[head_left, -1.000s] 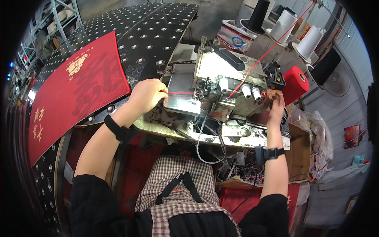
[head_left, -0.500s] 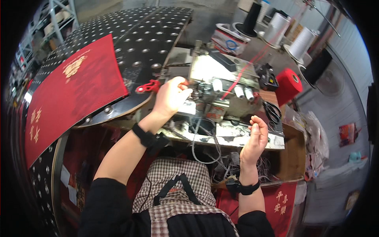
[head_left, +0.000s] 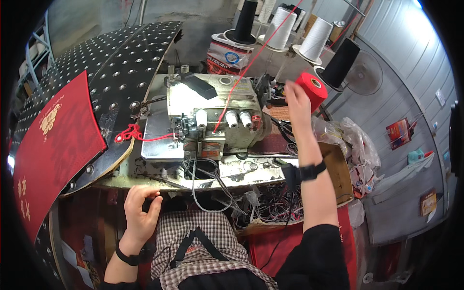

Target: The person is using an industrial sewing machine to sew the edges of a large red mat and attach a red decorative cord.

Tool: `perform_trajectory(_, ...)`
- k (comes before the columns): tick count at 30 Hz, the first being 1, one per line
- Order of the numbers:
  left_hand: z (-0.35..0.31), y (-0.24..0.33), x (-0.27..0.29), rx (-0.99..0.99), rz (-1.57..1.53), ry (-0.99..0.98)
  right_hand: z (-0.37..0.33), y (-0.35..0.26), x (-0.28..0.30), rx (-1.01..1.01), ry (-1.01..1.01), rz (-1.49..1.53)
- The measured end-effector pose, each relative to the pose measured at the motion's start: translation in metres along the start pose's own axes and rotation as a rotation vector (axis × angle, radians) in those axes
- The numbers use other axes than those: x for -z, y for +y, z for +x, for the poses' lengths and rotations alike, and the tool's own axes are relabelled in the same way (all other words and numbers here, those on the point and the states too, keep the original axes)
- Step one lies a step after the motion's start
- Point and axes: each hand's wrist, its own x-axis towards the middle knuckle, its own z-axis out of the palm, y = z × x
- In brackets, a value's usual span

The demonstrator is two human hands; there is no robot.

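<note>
My right hand is raised beside a red thread cone, behind the right end of a sewing machine. Its fingertips are blurred, so whether they grip anything cannot be made out. My left hand hovers in front of the table's near edge with curled fingers, the thumb apart from them and nothing held. A red thread slants down to the machine's front. From the needle area a red chain of thread runs left across the metal plate to a tangled red bunch.
White thread cones and black ones stand at the back. A red printed panel lies on the studded black table at left. Scissors lie right of the machine. A cardboard box holds thread scraps below.
My left hand has moved back from the needle area to the table's front edge. My right hand has risen from the front right to the red cone. The view has shifted right.
</note>
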Motion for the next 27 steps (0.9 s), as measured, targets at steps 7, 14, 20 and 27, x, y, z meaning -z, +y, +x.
perform_trajectory(7,-0.02,0.01,0.011,0.104,-0.065,0.017,0.072,-0.006,-0.053,-0.078,-0.245,-0.583)
perform_trajectory(14,0.086,0.03,0.003,-0.381,0.17,0.089,0.086,-0.024,-0.033,0.172,0.348,-0.239)
perform_trajectory(20,0.182,0.05,-0.039,-0.684,0.353,0.056,0.041,-0.052,0.02,0.068,0.437,0.151)
perform_trajectory(27,0.194,0.029,-0.027,-0.745,0.371,-0.293,-0.096,-0.086,0.016,-0.034,0.146,0.433)
